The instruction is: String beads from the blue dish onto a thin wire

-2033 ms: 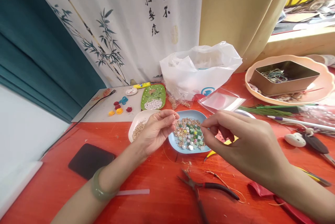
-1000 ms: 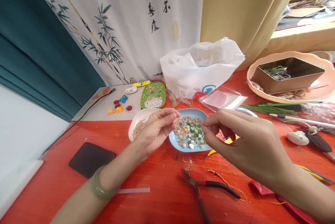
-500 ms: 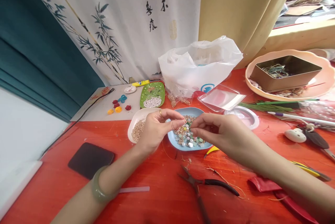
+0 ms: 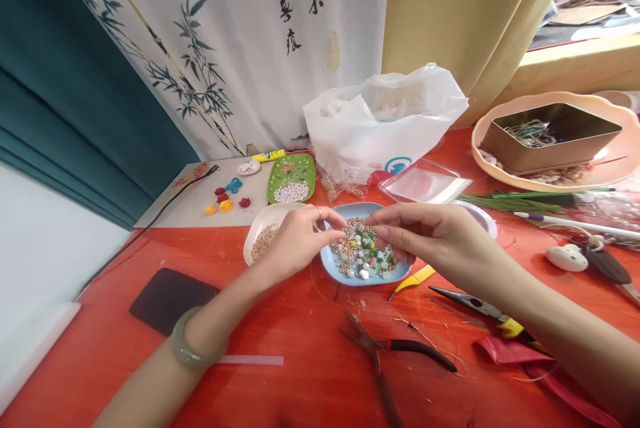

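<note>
Over the blue tray, my left hand has thumb and index finger pinched. What lies between those fingertips is too small to make out. My right hand faces it from the other side, also pinched, with a faint thin strand by its fingers. A small gap separates the two hands. Beads in green, white, gold and clear fill the tray beneath them. Partly behind my left hand is a white dish of small gold beads.
Black-handled pliers lie in front; needle-nose pliers and yellow tweezers rest near my right forearm. Behind stand a green tray and a plastic bag. A black flat object is left, a peach basin right.
My fingertips have drawn slightly apart. The right hand and forearm have shifted up and to the right, uncovering the needle-nose pliers and more of the yellow tweezers.
</note>
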`<state>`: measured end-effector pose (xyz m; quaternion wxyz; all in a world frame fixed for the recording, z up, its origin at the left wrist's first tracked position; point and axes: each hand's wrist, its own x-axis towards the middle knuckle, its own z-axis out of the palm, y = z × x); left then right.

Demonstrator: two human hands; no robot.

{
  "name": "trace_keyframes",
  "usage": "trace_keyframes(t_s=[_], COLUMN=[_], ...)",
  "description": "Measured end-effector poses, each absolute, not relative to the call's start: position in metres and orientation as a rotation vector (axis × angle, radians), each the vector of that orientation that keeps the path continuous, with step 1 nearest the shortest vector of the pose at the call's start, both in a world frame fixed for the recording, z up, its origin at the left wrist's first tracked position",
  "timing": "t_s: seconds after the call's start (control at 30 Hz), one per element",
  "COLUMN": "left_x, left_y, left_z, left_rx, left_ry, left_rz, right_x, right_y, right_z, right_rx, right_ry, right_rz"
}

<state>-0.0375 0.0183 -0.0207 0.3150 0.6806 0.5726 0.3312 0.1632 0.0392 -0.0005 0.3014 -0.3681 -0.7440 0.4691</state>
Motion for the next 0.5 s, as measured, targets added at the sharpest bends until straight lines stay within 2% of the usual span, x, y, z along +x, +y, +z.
trace_keyframes(t_s=[0.27,0.5], left_x=[-0.0353,-0.0349], left_y=[0.0137,0.0106], left_z=[-0.0227,-0.0205], left_rx=[2.314,2.43], left_ry=[1.451,1.48], left_rz=[0.387,0.238], right_x=[0.1637,0.1635], right_y=[0.0366,0.0373], right_z=[0.0021,0.0032], right_rx=[-1.036,-1.044], right_ry=[-1.984,-1.98], right_rz=[1.184,1.137])
